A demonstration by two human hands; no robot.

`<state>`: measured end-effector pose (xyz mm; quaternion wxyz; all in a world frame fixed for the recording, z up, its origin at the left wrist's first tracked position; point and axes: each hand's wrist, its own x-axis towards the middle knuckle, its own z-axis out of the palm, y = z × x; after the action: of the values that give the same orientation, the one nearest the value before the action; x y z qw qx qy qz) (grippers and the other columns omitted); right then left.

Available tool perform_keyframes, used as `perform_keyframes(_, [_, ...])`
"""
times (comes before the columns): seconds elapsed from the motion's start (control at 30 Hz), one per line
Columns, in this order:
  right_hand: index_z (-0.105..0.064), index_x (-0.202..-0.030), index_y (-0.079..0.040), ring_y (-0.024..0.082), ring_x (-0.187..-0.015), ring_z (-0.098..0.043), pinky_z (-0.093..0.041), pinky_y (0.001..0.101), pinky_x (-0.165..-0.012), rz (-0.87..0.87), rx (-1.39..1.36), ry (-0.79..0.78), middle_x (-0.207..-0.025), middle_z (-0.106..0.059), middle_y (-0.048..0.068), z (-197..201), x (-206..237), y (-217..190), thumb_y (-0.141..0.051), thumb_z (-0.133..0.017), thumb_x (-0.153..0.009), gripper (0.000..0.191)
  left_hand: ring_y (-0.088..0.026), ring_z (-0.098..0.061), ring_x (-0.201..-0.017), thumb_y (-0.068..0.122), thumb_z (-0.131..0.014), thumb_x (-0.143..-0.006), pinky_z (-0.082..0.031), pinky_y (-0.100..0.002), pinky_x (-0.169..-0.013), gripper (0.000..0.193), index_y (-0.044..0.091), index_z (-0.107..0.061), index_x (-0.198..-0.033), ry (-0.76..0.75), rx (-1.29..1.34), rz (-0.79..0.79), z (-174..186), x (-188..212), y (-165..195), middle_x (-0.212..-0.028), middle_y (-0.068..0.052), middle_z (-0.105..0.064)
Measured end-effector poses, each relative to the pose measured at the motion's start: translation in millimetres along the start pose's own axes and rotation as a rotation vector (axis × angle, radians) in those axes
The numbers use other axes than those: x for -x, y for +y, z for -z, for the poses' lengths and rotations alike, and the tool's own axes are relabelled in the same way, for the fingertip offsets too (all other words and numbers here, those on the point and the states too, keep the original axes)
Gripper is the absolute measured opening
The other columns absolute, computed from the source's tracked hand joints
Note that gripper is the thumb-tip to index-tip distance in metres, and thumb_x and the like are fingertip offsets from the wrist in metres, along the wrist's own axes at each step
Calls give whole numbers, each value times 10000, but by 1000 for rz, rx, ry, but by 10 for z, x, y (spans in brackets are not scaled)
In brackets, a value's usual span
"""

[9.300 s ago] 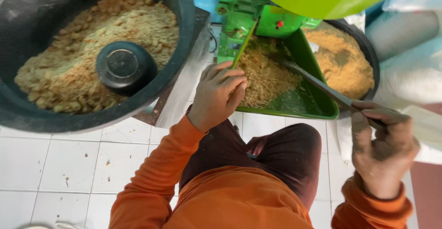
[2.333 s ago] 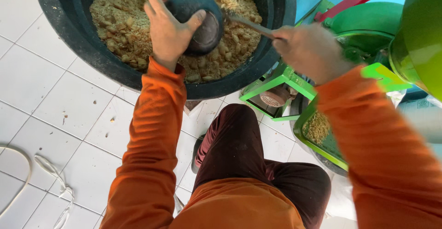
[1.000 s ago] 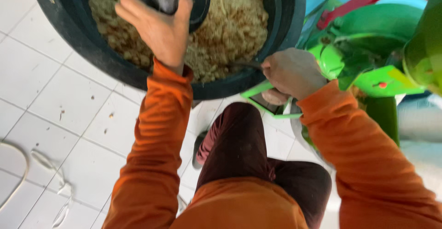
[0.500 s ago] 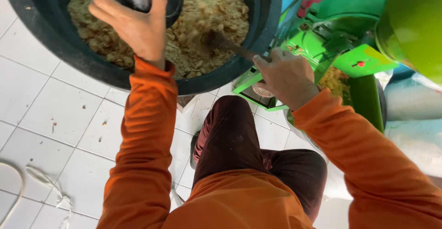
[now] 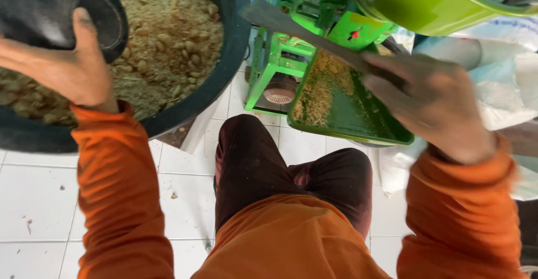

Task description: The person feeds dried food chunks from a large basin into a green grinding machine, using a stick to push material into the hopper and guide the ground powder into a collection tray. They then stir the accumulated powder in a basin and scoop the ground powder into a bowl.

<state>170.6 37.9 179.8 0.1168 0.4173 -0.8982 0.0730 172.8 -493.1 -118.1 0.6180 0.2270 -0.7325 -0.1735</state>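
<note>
1. The left hand (image 5: 67, 71) gripped a black scoop bowl (image 5: 61, 12) above the black tub (image 5: 224, 60) of tan crumbly feed (image 5: 168, 38).
2. The right hand (image 5: 431, 105) clasped a flat metal spatula (image 5: 291, 24) over the green chute tray (image 5: 347, 111) of the green machine (image 5: 302, 10).

Black scoop (image 5: 50, 15) perhaps edge-cropped; right hand (image 5: 434, 108) blurred.
</note>
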Motion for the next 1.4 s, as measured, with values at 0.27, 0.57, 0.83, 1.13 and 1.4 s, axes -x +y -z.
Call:
perform_keyframes(0.27, [-744, -1283, -8, 100, -559, -483, -366, 267, -452, -689, -235, 42, -773, -692, 119, -120, 1354, 493, -106, -762, -962, 337, -349, -310, -1572, 446, -813, -935, -272, -459, -1299, 1096, 4, -108, -1648, -69, 190, -42, -61, 17, 93, -1635, -215, -254])
perform_keyframes(0.57, [-748, -1309, -50, 114, -712, -562, -464, 268, -631, -585, -386, 35, -937, -746, 93, -678, 1318, 1216, -138, -781, -967, 355, -309, -398, -1457, 322, -891, -958, -311, -430, -1234, 963, 22, -219, -1579, -142, 536, -70, 184, -96, 808, -1528, -159, -346])
perform_keyframes(0.83, [-720, -1213, -40, 281, -923, -702, -551, 406, -875, -14, 320, 54, -1070, -743, 137, -363, 856, 1004, -299, -816, -870, 441, -241, -444, -1371, 312, -946, -956, -390, -380, -1159, 945, 90, -269, -1578, -180, 461, -123, 500, -285, 967, -1408, -98, -354])
perform_keyframes(1.13, [-269, -1660, -61, 326, -1398, -577, -581, 392, -1083, 360, -529, 102, -1675, -365, 275, -1100, -1393, -319, -301, -898, -945, 982, -182, -519, -1203, 371, -798, -1070, -478, -336, -1044, 699, 17, -346, -1469, -318, 1007, 330, 296, -423, 1595, -1333, -116, -495])
perform_keyframes(1.4, [-348, -1641, -267, 451, -1546, -267, -353, 596, -1253, 816, 259, 461, -1651, -290, 178, -2188, -2512, -585, -46, -884, -842, 987, -271, -686, -1011, 524, -701, -924, -608, -375, -852, 742, -107, -578, -1293, -675, 1199, 996, -351, -613, 1081, -1205, -230, -661])
